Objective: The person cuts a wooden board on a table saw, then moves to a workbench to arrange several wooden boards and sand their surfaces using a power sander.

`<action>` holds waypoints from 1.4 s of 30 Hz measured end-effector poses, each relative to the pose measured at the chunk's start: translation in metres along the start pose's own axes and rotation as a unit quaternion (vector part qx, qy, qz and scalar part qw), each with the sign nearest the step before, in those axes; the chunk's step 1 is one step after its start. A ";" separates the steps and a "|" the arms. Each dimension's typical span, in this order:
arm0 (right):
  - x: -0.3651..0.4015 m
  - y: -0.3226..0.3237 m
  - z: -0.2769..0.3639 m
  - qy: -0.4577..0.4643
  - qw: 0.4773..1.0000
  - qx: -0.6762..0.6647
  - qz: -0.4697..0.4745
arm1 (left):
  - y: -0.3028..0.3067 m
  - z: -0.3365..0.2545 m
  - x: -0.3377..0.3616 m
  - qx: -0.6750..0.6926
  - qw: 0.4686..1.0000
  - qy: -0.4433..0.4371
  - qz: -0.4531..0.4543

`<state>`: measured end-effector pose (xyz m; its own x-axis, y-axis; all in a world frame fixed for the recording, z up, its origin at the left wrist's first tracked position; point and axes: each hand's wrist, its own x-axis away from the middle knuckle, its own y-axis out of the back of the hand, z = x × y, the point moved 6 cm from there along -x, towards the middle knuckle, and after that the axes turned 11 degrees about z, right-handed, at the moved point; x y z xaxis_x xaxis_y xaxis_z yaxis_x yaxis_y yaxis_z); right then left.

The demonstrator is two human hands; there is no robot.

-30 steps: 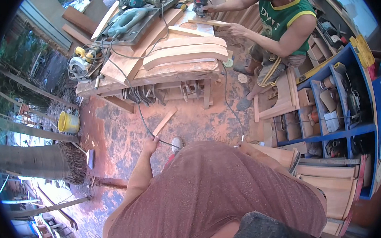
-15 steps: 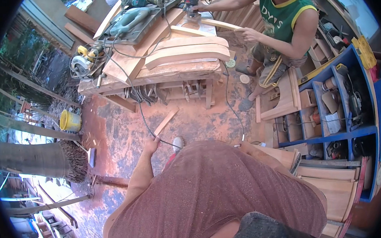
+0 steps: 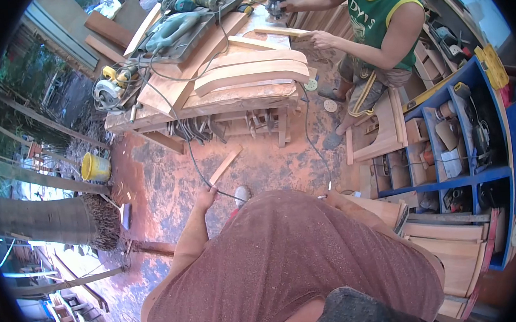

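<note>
My left hand (image 3: 205, 198) is closed around a dark power cord (image 3: 193, 159) that comes down from the workbench. Past my fingers the cord runs right and disappears behind my shirt. My right hand (image 3: 332, 200), partly hidden by my belly, is closed at the lower end of another length of cord (image 3: 311, 134). A small white piece (image 3: 330, 186) shows at that end, and a second white tip sticks out beside my fingers; what these are I cannot make out. Beyond my left hand a thin wooden strip (image 3: 226, 165) lies on the floor.
Ahead stands a workbench (image 3: 206, 108) with curved boards (image 3: 252, 71), a circular saw (image 3: 109, 90) and other power tools. A co-worker in a green jersey (image 3: 374, 24) holds a router (image 3: 277, 1) and a wooden strip. Blue shelving (image 3: 430, 188) stands right; a yellow bucket (image 3: 95, 167) left.
The co-worker's router hand has shifted right and the wooden strip in the other hand has moved slightly left. My hands stay in nearly the same place.
</note>
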<state>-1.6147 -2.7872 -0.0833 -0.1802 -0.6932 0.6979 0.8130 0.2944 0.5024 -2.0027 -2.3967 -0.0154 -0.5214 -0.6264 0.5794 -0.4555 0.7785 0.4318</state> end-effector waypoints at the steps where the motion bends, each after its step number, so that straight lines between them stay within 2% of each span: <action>1: 0.003 0.002 0.002 -0.006 1.000 -0.014 0.004 | 0.000 0.001 -0.001 -0.003 1.000 0.001 0.001; 17: -0.005 0.005 -0.003 0.034 0.999 -0.008 -0.019 | 0.003 -0.017 0.012 -0.016 0.999 0.028 0.013; 21: 0.001 0.008 0.002 0.009 1.000 -0.020 -0.001 | 0.003 -0.021 0.015 -0.014 1.000 0.023 0.013; 23: -0.018 -0.002 -0.017 0.031 0.998 0.050 -0.032 | 0.002 -0.015 0.011 -0.010 1.000 0.021 0.014; 30: -0.003 0.002 -0.002 0.017 1.000 -0.006 -0.015 | 0.001 -0.008 0.005 -0.007 1.000 0.024 0.017; 32: 0.008 0.019 0.008 0.082 0.981 -0.086 -0.156 | 0.002 0.001 -0.002 -0.016 1.000 0.023 0.006; 33: 0.012 0.023 0.015 0.081 0.980 -0.087 -0.157 | 0.001 0.000 0.000 -0.017 1.000 0.023 0.007; 35: 0.027 0.051 0.032 0.124 0.938 -0.140 -0.291 | 0.002 -0.006 0.005 -0.010 1.000 0.012 -0.002; 36: 0.034 0.061 0.050 0.125 0.938 -0.140 -0.292 | 0.004 -0.009 0.005 -0.011 1.000 0.012 -0.004; 38: 0.063 0.092 0.094 0.196 0.875 -0.219 -0.385 | 0.004 -0.014 -0.003 -0.142 0.989 0.031 0.033; 39: 0.077 0.108 0.118 0.196 0.874 -0.221 -0.386 | 0.005 -0.032 0.001 -0.145 0.988 0.031 0.033; 41: 0.110 0.139 0.171 0.232 0.871 -0.202 -0.382 | -0.005 -0.125 0.032 -0.269 0.961 -0.033 0.051; 42: 0.124 0.153 0.192 0.230 0.870 -0.204 -0.385 | -0.013 -0.165 0.036 -0.228 0.967 -0.086 0.078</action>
<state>-1.6185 -2.7020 0.1785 -0.5942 -0.7992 -0.0909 0.6953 -0.5672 0.4414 -1.8964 -2.4234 0.1138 -0.6888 -0.4669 0.5545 -0.0176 0.7755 0.6311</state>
